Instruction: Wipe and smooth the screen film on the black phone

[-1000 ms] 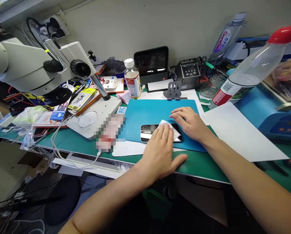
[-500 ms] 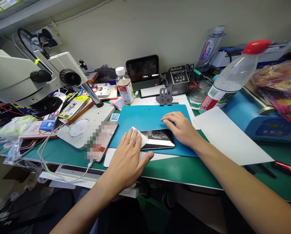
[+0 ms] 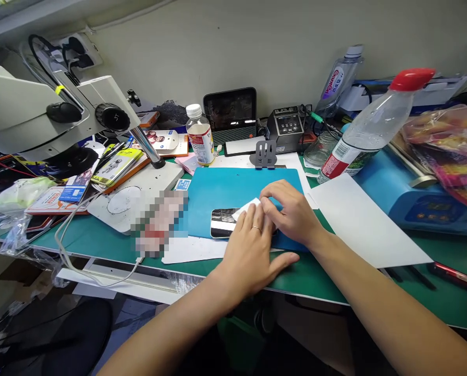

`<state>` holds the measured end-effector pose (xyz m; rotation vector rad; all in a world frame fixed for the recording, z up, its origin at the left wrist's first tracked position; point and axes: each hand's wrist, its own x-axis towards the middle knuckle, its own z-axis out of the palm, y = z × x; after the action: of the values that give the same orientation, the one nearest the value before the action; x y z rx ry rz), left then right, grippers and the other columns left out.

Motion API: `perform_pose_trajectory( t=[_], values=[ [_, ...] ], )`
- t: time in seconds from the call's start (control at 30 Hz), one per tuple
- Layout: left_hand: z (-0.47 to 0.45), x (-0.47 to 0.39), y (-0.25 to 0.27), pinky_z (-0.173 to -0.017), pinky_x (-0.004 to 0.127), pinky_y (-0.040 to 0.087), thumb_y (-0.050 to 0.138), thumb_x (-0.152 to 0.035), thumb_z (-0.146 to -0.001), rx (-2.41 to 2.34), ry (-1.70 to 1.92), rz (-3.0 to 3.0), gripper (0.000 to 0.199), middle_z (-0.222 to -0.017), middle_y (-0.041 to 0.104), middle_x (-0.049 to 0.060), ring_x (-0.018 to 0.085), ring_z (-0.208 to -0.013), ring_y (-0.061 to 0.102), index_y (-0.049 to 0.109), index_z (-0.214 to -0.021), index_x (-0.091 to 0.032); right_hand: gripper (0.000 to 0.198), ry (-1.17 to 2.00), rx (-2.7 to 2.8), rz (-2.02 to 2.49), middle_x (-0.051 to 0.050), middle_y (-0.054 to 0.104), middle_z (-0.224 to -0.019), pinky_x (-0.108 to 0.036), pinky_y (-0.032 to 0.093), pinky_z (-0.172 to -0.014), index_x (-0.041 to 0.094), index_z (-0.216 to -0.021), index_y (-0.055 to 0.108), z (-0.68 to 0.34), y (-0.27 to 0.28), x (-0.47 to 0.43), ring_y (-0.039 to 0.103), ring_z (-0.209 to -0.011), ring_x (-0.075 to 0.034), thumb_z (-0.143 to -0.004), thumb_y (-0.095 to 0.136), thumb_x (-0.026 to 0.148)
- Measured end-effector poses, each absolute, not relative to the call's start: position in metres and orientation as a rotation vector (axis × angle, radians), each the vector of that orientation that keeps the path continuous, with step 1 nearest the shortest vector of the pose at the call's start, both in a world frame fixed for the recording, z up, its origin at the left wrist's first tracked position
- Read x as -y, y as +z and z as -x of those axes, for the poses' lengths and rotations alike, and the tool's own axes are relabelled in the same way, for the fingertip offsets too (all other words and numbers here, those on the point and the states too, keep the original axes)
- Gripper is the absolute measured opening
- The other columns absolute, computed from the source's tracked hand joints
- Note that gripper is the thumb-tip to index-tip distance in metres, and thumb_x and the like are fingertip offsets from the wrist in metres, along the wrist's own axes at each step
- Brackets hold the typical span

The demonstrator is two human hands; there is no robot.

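A phone with a glossy dark face lies across the blue mat. My left hand rests flat over its right part, fingers stretched out and thumb spread. Beneath those fingertips a white wipe is pressed on the phone. My right hand is at the phone's far right side, close against the left fingers. Its fingers are curled, thumb and index tips near each other by the wipe; whether anything is between them is hidden. The phone's right end is mostly covered by my hands.
A pixelated phone with a white cable lies left of the mat. A microscope stands further left. Behind are a small bottle, a black screen and a soldering station. A red-capped bottle leans by white paper.
My left hand has slid right along the phone with the wipe, uncovering the phone's left end. My right hand stays near the right end, its fingers more curled. The view has shifted slightly.
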<state>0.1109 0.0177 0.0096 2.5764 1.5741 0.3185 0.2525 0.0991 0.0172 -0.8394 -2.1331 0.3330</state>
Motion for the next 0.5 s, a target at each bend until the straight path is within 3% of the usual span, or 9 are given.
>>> perform_pose_trajectory(
  t=[0.23,0.5],
  values=[
    [-0.086,-0.006,0.012,-0.123,0.047,0.026,0.026,-0.065,-0.103,-1.529,0.324,-2.590,0.078,-0.162,0.029,0.016,0.029,-0.152,0.024,0.033,-0.154,-0.007,0.021,0.414,2.194,0.834,-0.007,0.072,-0.088,-0.042,0.050,-0.083,0.025,-0.083,0.061,-0.253,0.015,-0.098,0.063,-0.086,-0.024,-0.098,0.047,0.029],
    [-0.014,0.016,0.022,-0.122,0.048,0.029,0.025,-0.043,-0.109,-1.769,0.204,-2.445,0.057,-0.162,0.031,0.012,0.026,-0.152,0.024,0.034,-0.154,-0.010,0.030,0.455,2.085,0.946,-0.007,0.073,-0.092,-0.045,0.049,-0.086,0.026,-0.087,0.065,-0.252,0.013,-0.101,0.064,-0.093,-0.026,-0.102,0.043,0.039]
  ],
)
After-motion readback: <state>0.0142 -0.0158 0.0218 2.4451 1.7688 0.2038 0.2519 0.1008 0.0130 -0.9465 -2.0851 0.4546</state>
